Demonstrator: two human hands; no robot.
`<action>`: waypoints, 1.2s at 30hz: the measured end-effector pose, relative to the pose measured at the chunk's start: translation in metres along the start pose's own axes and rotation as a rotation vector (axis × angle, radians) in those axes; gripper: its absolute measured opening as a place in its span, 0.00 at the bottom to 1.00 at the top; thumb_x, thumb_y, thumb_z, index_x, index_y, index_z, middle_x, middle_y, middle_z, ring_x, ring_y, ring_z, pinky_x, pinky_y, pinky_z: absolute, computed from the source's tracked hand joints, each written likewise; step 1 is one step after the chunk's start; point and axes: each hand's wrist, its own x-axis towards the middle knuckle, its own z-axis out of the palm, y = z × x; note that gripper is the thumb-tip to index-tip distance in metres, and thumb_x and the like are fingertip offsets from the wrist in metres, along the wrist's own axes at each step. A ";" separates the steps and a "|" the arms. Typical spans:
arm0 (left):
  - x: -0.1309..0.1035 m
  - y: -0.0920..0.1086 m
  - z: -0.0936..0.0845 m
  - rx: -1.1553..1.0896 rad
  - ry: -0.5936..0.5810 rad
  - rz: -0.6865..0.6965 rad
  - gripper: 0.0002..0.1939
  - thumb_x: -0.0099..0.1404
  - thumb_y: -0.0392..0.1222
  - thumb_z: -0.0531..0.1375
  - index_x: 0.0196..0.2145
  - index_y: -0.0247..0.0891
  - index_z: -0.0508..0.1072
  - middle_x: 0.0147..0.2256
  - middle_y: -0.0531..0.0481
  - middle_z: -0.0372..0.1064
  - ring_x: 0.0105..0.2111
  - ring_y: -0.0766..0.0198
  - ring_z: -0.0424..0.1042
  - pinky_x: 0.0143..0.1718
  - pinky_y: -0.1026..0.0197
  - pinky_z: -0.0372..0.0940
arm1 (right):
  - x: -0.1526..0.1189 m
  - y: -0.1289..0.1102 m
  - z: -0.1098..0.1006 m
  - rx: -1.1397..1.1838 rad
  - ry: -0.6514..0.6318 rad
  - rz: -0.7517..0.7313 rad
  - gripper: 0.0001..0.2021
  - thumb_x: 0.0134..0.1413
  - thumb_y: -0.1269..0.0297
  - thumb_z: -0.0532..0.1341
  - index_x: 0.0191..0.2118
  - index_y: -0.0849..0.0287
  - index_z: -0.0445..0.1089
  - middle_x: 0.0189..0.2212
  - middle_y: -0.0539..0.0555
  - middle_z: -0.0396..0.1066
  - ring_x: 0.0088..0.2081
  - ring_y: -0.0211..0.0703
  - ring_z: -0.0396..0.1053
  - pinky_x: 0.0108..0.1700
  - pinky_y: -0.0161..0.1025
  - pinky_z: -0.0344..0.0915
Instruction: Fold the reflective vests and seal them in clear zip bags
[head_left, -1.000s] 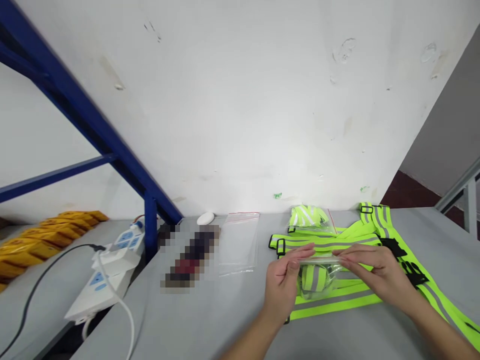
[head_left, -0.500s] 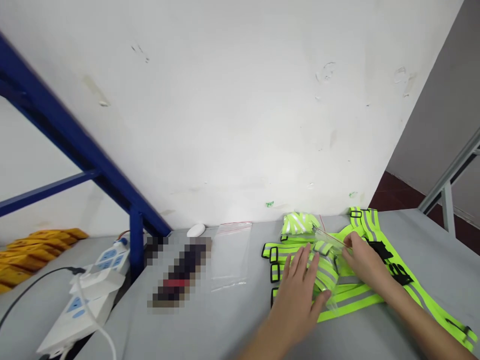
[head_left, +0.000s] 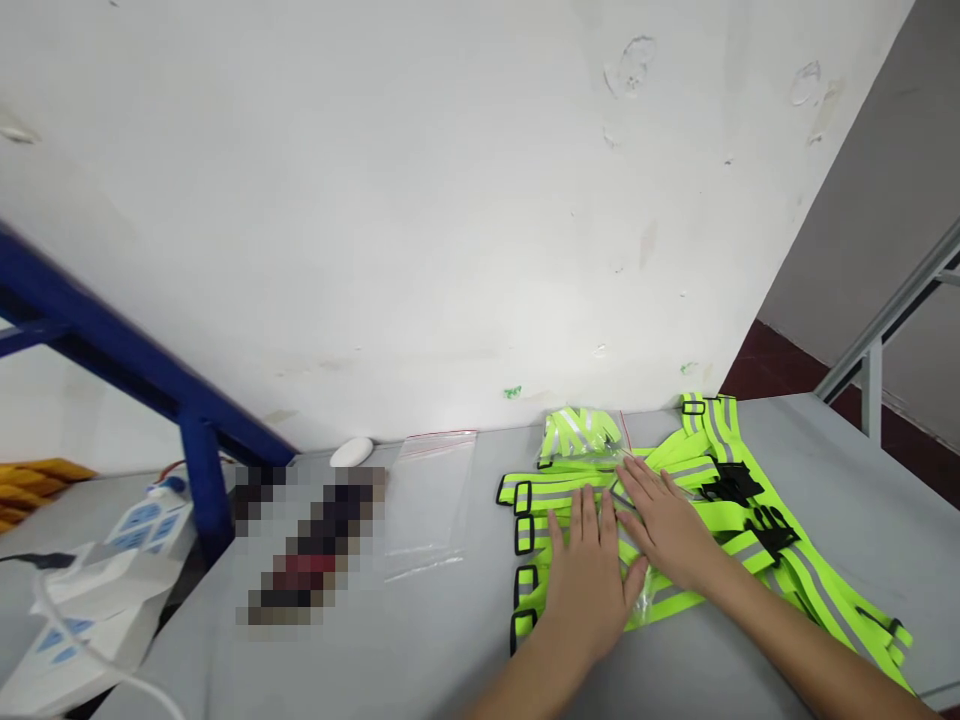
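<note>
My left hand (head_left: 589, 585) lies flat, fingers spread, on a clear zip bag (head_left: 643, 603) holding folded yellow-green reflective strap. Beside it, my right hand (head_left: 666, 528) rests palm down on the bag's upper part, its fingers stretched out. Most of the bag is hidden under the two hands. Beneath and around them spread yellow-green reflective straps (head_left: 821, 585) with grey stripes and black slider buckles. Black side-release buckles (head_left: 772, 535) lie right of my right hand. Just behind the hands sits another filled clear bag (head_left: 581, 436) of folded strap, near the wall.
A flat clear zip bag (head_left: 431, 505) lies left of the straps on the grey table (head_left: 420, 650). Further left are a white oval object (head_left: 351, 453), a blurred-out dark object (head_left: 322, 550), a blue metal frame (head_left: 201, 470), white power strips (head_left: 142, 545) and yellow items (head_left: 37, 485).
My right hand has gone from pinching the bag's top edge to lying flat on it. My left hand stays pressed on the bag. The view has shifted a little to the right.
</note>
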 end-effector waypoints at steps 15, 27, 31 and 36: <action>0.004 -0.002 -0.012 -0.099 -0.181 0.026 0.47 0.62 0.68 0.42 0.67 0.31 0.43 0.67 0.36 0.35 0.67 0.40 0.33 0.59 0.26 0.34 | -0.004 0.001 0.008 -0.018 0.084 0.021 0.30 0.64 0.50 0.44 0.65 0.61 0.53 0.65 0.58 0.53 0.65 0.51 0.48 0.64 0.54 0.46; 0.022 0.002 -0.048 -0.202 -0.184 0.026 0.42 0.53 0.55 0.60 0.63 0.40 0.55 0.46 0.39 0.70 0.48 0.45 0.67 0.59 0.28 0.35 | -0.008 -0.005 0.004 0.025 0.074 0.074 0.31 0.65 0.49 0.42 0.66 0.62 0.50 0.65 0.60 0.52 0.66 0.52 0.47 0.64 0.55 0.46; 0.045 -0.016 -0.078 -0.269 -0.200 0.162 0.41 0.50 0.49 0.62 0.61 0.39 0.56 0.46 0.40 0.69 0.46 0.47 0.68 0.52 0.42 0.59 | -0.016 -0.003 -0.008 0.092 0.128 -0.025 0.35 0.63 0.48 0.47 0.69 0.58 0.35 0.68 0.60 0.44 0.68 0.50 0.40 0.65 0.55 0.44; 0.102 -0.041 -0.101 -0.415 -0.111 0.382 0.40 0.50 0.49 0.65 0.59 0.48 0.57 0.50 0.47 0.67 0.52 0.49 0.64 0.57 0.43 0.53 | 0.006 0.018 -0.038 -0.031 0.210 -0.027 0.47 0.53 0.45 0.59 0.69 0.52 0.31 0.69 0.58 0.38 0.68 0.55 0.37 0.64 0.57 0.44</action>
